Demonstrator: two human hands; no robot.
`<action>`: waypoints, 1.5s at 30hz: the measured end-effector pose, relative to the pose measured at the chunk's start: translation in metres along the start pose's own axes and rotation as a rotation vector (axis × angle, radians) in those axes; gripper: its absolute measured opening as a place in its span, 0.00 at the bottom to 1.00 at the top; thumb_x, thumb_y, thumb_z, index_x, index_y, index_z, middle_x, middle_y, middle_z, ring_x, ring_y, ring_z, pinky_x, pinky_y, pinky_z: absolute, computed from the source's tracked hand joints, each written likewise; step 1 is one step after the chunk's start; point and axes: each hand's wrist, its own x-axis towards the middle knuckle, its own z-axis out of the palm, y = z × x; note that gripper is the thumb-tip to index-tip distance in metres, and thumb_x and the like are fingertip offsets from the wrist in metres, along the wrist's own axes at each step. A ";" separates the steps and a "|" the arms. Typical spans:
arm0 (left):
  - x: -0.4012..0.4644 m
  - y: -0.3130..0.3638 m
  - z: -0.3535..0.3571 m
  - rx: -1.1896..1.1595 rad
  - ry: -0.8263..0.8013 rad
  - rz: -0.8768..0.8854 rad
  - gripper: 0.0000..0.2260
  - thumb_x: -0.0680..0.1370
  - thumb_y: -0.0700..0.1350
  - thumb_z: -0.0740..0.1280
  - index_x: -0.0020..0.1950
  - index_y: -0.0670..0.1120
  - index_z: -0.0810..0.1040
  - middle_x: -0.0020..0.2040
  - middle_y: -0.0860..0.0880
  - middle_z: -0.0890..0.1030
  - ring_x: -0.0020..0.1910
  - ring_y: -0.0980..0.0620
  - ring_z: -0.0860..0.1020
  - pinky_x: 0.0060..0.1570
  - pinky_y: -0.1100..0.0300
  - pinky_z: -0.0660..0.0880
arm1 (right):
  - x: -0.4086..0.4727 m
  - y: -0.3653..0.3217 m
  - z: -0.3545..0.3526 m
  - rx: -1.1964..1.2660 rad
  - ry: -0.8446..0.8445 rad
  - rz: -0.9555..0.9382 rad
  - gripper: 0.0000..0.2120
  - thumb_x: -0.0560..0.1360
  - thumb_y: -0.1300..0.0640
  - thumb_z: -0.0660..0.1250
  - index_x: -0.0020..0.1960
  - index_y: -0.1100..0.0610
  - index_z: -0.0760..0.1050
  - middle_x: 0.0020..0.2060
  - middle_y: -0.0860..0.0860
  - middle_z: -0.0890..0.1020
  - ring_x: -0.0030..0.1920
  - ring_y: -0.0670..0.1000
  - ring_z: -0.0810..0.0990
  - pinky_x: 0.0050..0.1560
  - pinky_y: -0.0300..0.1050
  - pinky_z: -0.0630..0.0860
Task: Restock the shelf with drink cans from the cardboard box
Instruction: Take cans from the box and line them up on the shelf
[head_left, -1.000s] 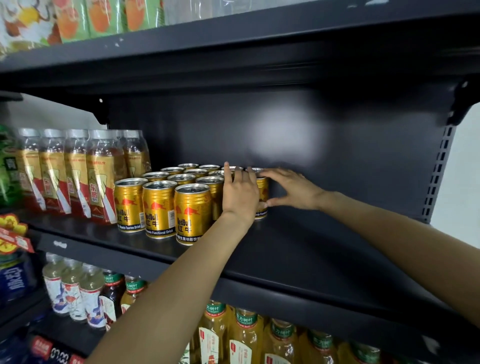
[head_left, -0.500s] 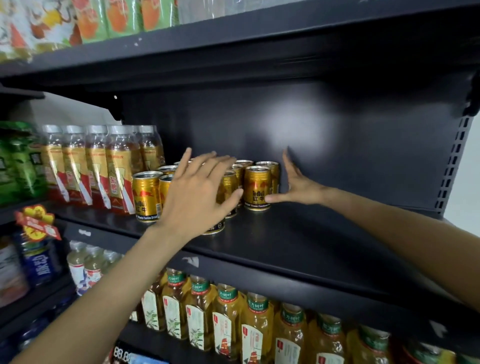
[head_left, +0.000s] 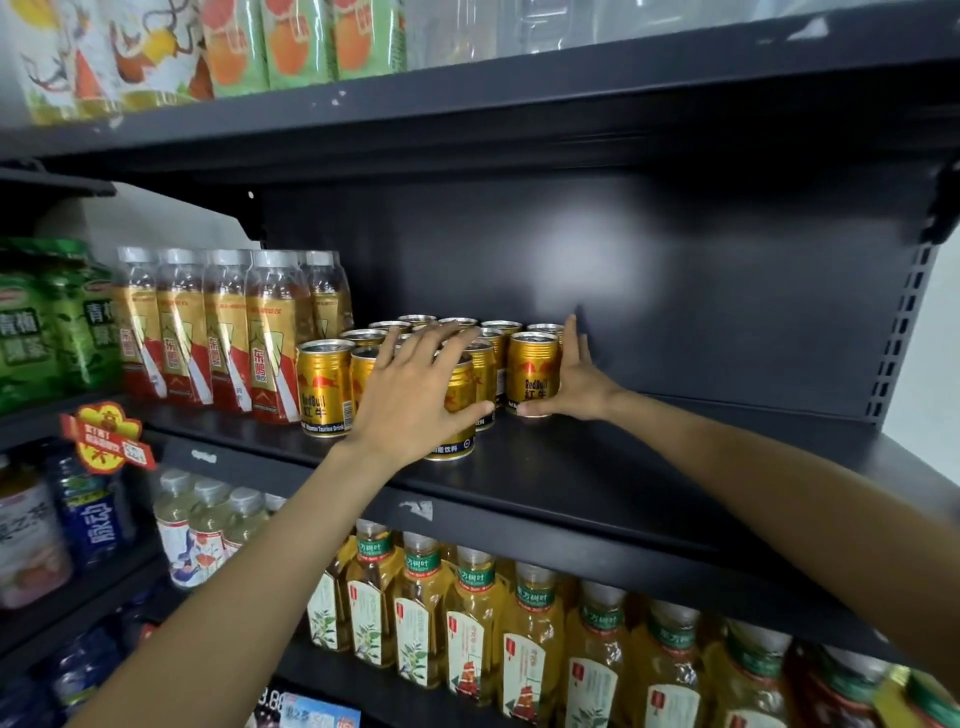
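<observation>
Several gold Red Bull cans stand grouped on the black middle shelf. My left hand lies with its fingers spread across the front cans, palm against them and thumb by a front can. It grips none of them. My right hand is flat and open against the right side of the rightmost can, fingers pointing up and thumb at its base. The cardboard box is not in view.
Red-and-gold labelled bottles stand just left of the cans, with green packets further left. Yellow tea bottles fill the shelf below. Packets sit on the shelf above. A perforated upright ends the shelf on the right.
My left hand has come back from the rear cans, opened, and now rests over the front cans. My right hand stays on the group's right side with its fingers straightened upward.
</observation>
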 end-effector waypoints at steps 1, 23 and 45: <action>0.000 0.001 0.000 -0.003 0.025 0.002 0.32 0.74 0.63 0.63 0.73 0.50 0.62 0.71 0.47 0.68 0.72 0.48 0.63 0.73 0.48 0.50 | -0.005 -0.004 -0.005 -0.031 0.017 -0.004 0.63 0.66 0.44 0.75 0.71 0.54 0.22 0.75 0.57 0.33 0.75 0.58 0.36 0.75 0.60 0.45; -0.327 0.027 -0.030 -0.777 -0.426 -0.526 0.11 0.76 0.40 0.68 0.55 0.51 0.78 0.45 0.55 0.83 0.46 0.60 0.79 0.49 0.61 0.75 | -0.348 -0.030 0.210 0.157 0.050 -0.189 0.13 0.73 0.45 0.60 0.56 0.45 0.72 0.41 0.46 0.83 0.39 0.51 0.83 0.37 0.50 0.78; -0.526 -0.071 0.112 -0.438 -1.040 -0.346 0.43 0.68 0.54 0.75 0.75 0.45 0.56 0.74 0.45 0.59 0.72 0.44 0.60 0.67 0.48 0.65 | -0.401 -0.050 0.461 0.061 -0.646 0.112 0.45 0.64 0.51 0.77 0.73 0.55 0.56 0.68 0.53 0.67 0.65 0.57 0.67 0.58 0.45 0.65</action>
